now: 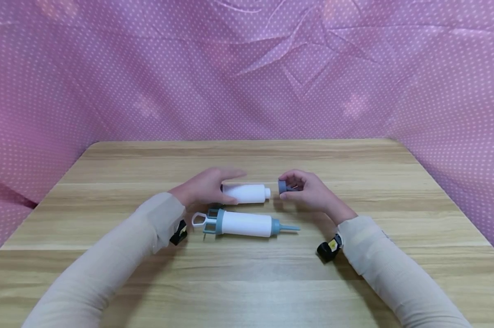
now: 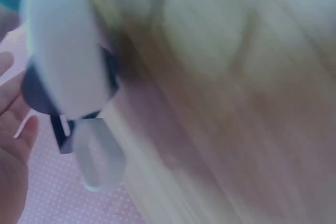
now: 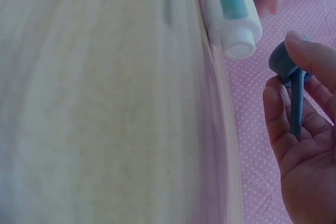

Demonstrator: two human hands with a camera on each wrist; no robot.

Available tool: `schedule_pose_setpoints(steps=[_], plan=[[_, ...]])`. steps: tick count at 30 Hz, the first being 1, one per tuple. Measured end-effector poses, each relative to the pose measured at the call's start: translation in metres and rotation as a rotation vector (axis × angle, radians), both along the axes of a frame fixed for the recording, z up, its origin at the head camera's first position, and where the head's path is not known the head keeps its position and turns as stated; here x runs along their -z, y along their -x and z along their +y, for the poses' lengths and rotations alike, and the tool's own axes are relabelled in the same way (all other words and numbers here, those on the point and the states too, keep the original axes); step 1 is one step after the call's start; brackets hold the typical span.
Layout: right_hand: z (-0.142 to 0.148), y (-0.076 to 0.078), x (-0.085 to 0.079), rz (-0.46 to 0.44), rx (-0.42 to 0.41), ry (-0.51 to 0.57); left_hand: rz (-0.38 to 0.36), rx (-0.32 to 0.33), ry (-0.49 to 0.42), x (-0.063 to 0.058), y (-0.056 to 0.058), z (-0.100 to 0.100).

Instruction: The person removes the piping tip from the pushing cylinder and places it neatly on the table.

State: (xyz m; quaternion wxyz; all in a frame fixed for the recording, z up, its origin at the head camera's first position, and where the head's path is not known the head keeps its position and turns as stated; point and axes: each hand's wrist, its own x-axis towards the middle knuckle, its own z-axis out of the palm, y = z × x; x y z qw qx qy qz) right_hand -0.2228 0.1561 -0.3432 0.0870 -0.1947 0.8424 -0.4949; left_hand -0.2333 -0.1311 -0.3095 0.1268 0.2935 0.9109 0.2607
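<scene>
A white cylindrical barrel (image 1: 247, 193) with a narrow neck at its right end lies on the table. My left hand (image 1: 208, 184) is over its left end, thumb in front and fingers stretched out behind. In the left wrist view, a dark collar (image 2: 39, 90) and a white loop handle (image 2: 100, 158) show beside that hand. To the right of the neck, apart from it, my right hand (image 1: 310, 193) pinches a blue-grey nozzle cap (image 3: 296, 100) with a thin spout, between thumb and fingers. The spout points back toward the palm.
Nearer me lies a similar toy syringe (image 1: 247, 224), assembled, with a teal nozzle (image 1: 288, 228) at right and a white loop handle (image 1: 198, 219) at left. Both forearms flank it. The wooden table (image 1: 247, 282) ends at a pink dotted curtain (image 1: 247, 82).
</scene>
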Motion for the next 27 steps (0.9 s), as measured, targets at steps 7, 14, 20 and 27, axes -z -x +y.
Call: schedule_pose_setpoints(steps=[7,14,20,27], plan=[[-0.001,-0.001,0.0,0.002,0.004,-0.002,0.124,0.016,-0.115,-0.009,-0.006,0.005],[-0.005,-0.003,-0.005,-0.009,0.0,0.009,0.211,-0.055,-0.252,-0.008,-0.012,0.013],[-0.008,-0.004,-0.008,-0.017,-0.005,0.058,0.22,-0.109,-0.347,-0.005,-0.017,0.023],[-0.01,-0.006,-0.01,-0.025,-0.011,0.079,0.191,-0.105,-0.404,-0.006,-0.025,0.032]])
